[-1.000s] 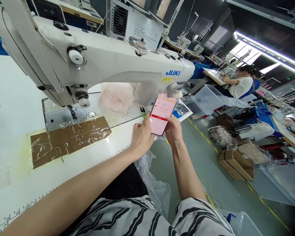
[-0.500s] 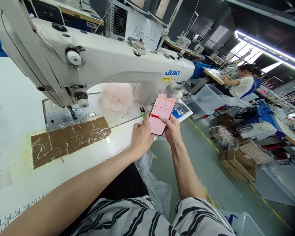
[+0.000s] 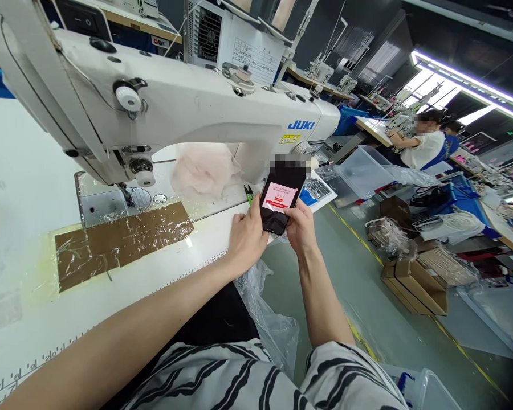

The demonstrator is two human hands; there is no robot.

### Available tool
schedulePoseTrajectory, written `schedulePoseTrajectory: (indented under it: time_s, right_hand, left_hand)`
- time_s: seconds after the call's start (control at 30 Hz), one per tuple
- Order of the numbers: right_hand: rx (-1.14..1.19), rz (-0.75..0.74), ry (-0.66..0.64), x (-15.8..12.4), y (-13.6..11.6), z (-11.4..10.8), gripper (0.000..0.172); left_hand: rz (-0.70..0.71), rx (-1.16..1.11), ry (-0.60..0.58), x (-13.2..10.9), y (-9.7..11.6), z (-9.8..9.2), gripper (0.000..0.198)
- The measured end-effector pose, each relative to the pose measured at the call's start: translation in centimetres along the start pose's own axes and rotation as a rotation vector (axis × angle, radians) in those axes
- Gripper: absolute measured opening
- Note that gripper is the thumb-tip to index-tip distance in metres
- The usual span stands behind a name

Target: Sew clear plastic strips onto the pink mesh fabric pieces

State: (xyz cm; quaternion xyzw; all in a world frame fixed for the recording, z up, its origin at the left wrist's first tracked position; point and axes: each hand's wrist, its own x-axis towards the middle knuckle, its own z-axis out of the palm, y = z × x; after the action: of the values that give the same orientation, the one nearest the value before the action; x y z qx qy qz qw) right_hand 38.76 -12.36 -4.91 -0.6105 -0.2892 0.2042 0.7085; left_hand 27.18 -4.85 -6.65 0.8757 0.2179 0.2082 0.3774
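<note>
A smartphone (image 3: 277, 185) is held upright in both hands near the right end of the sewing table. Its screen is dark with a small pink and red pop-up in the middle. My left hand (image 3: 248, 236) is closed around the phone's left edge. On the other side my right hand (image 3: 301, 225) grips the right edge, its thumb over the lower screen. Green-handled thread snips (image 3: 248, 193) lie just left of the phone. Sheer pale pink fabric (image 3: 205, 168) rests under the arm of the white sewing machine (image 3: 205, 102).
Brown tape (image 3: 123, 245) under clear film covers part of the white tabletop (image 3: 171, 267). Clear plastic (image 3: 267, 319) hangs by my lap. Plastic bins (image 3: 361, 171) and an open cardboard box (image 3: 414, 287) stand on the floor at right. Beyond them a person (image 3: 423, 142) sits at another table.
The phone screen has changed from a bright pink page to a dark one with a small pop-up. Both hands keep their hold, and the right thumb has shifted slightly.
</note>
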Motion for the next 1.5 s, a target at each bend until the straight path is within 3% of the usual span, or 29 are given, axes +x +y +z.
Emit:
schedulePoseTrajectory:
  time_s: [0.73, 1.5]
  right_hand:
    - [-0.023, -0.042, -0.083, -0.03, 0.48, -0.72, 0.039]
    - [-0.057, -0.020, -0.047, -0.01, 0.37, -0.49, 0.039]
  left_hand:
    - [-0.008, -0.038, -0.006, -0.01, 0.15, -0.25, 0.089]
    - [0.003, -0.038, 0.014, 0.00, -0.05, -0.07, 0.088]
